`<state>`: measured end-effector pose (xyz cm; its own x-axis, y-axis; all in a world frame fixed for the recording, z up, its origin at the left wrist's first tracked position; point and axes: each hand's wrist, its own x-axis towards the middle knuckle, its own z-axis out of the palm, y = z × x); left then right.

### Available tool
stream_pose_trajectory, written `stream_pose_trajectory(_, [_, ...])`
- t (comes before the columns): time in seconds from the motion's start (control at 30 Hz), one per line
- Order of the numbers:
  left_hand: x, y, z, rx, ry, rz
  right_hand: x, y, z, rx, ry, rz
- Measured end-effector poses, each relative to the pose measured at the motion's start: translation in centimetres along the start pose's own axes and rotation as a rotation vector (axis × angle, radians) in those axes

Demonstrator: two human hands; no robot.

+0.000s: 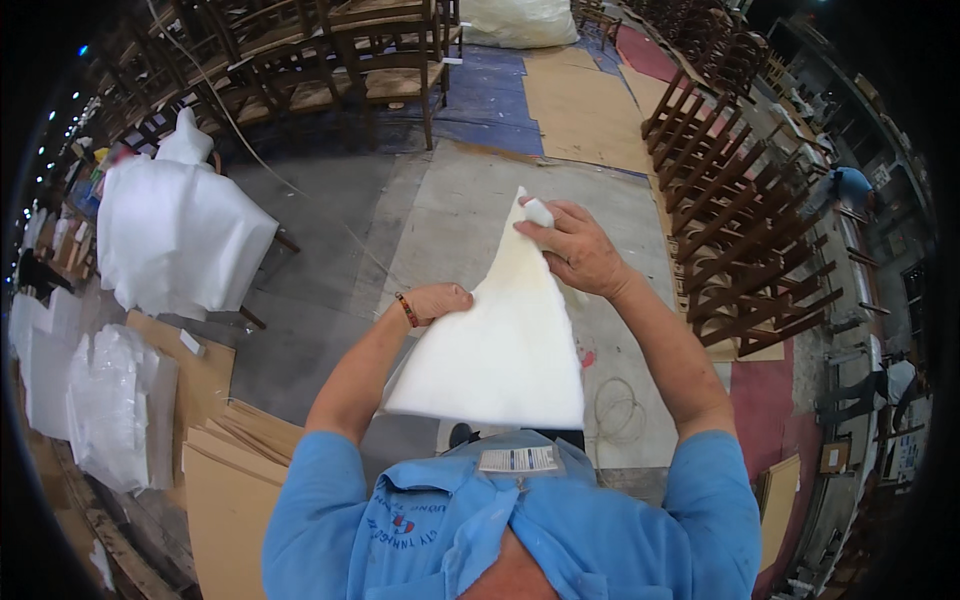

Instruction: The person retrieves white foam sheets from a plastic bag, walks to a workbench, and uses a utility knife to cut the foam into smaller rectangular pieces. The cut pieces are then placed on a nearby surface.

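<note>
A white foam sheet (pixel 500 360) hangs in front of my body, wide at the bottom and narrowing to a point at the top. My left hand (pixel 437 302), with a beaded bracelet at the wrist, grips its left edge, thumb on the near face and the other fingers hidden behind. At the upper corner my right hand (pixel 578 245) pinches the sheet between thumb and fingers, where a small white flap shows. The sheet's right edge looks uneven.
Wooden chairs (pixel 390 75) stand in rows at the far left. Stacked upturned chairs (pixel 740 220) line the right. White foam covers a piece of furniture (pixel 180 230) at left, near wrapped white bundles (pixel 120 400) and cardboard sheets (pixel 230 490). A coiled cord (pixel 618 410) lies on the floor.
</note>
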<state>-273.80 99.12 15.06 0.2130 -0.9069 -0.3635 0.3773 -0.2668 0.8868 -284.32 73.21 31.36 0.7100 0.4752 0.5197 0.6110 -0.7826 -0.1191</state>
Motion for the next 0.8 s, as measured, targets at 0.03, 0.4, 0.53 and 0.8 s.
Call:
stream_pose_trajectory(0.03, [0.8,0.3,-0.9,0.025,-0.015,-0.029,0.8,1.2,0.3,0.015,-0.013,-0.053])
stream_pose_trajectory(0.4, [9.9,29.9,-14.2,0.468,0.239,-0.052,10.1,30.3,3.8,0.192,-0.811,0.271])
stream_pose_trajectory(0.53, [23.5,35.6,-13.0,1.387,0.264,-0.206,13.7,40.0,3.7,0.261,-0.826,0.291])
stream_pose_trajectory(0.8, [42.5,41.3,-20.9,1.265,0.392,0.090,17.7,57.4,2.2,0.280,-0.646,0.438])
